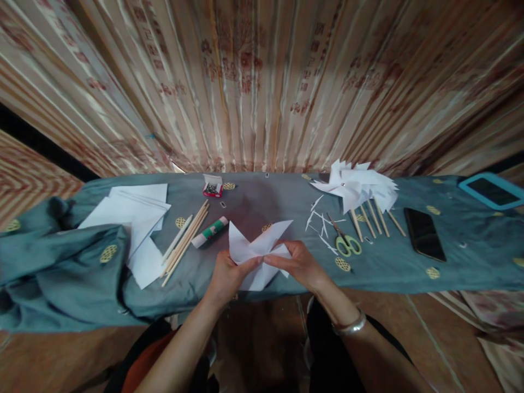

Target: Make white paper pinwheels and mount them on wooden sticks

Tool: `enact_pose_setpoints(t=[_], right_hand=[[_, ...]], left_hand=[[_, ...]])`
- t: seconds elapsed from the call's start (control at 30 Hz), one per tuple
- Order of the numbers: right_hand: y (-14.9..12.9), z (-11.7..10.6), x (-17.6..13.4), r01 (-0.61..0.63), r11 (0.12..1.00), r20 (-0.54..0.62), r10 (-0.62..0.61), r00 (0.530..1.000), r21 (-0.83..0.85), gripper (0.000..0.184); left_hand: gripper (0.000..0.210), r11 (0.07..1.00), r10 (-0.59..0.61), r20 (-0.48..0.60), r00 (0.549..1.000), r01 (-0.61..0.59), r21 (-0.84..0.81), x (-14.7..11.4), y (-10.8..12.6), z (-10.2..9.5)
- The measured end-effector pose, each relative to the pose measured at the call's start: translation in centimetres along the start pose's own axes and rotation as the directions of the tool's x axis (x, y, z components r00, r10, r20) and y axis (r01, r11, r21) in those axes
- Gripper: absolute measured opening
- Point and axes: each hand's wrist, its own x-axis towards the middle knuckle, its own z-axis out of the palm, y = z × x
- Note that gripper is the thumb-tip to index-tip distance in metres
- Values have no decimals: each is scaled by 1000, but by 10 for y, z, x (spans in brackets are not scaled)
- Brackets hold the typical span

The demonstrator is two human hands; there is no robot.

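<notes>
A white paper pinwheel (262, 245) with folded blades is held above the front edge of the cloth-covered table. My left hand (229, 275) grips it from the left, thumb pressed at its centre. From the right, my right hand (301, 265) pinches the same centre, thumb and finger meeting the other thumb. Whatever lies under the fingertips is hidden. Just left of the pinwheel rests a green and white glue stick (210, 232). Beside that lie several thin wooden sticks (186, 240). Green-handled scissors (347, 243) lie to the right among thin paper strips (321, 224).
White paper sheets (135, 210) are stacked at the left by bunched cloth (61, 262). A small red open box (213, 186) stands at the back. Finished-looking pinwheels on sticks (358, 185) lie right of centre, near a black phone (424, 233) and a blue-framed tablet (491, 191).
</notes>
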Motion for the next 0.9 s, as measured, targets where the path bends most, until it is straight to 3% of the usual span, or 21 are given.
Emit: enact_pose_setpoints(t=[0.1,0.17,0.23,0.3,0.33,0.43,0.53,0.9], right_hand=[[-1,-4,1,28,1000,-44,-28,999,-6,30],[-1,-9,0,42,999,-90,-42,995,-1,31],[-2,-13,-1,45,999,-126,-43,991,8,32],[-3,-16,-2,37,999,-135,-34,990,20,32],[-4,-17,-3,34,999,-136,-31,990,26,32],[-4,-17,-6,30,999,-136,-24,990,42,32],[-3,-15,-6,42,998,-125,-36,992,47,31],[-1,-12,-6,26,988,-86,-13,996,154,25]], left_hand=[[37,997,78,69,995,-79,10,3,9,-15],[46,977,205,15,979,-205,55,9,17,-34],[46,902,373,-172,912,-314,295,19,23,-60],[38,724,517,-229,825,-279,631,30,27,-87],[36,633,547,-210,811,-236,737,35,27,-98],[36,416,506,-118,855,-122,901,47,22,-120],[34,295,458,-111,882,-33,955,53,17,-126],[27,231,421,-135,897,38,972,64,19,-123]])
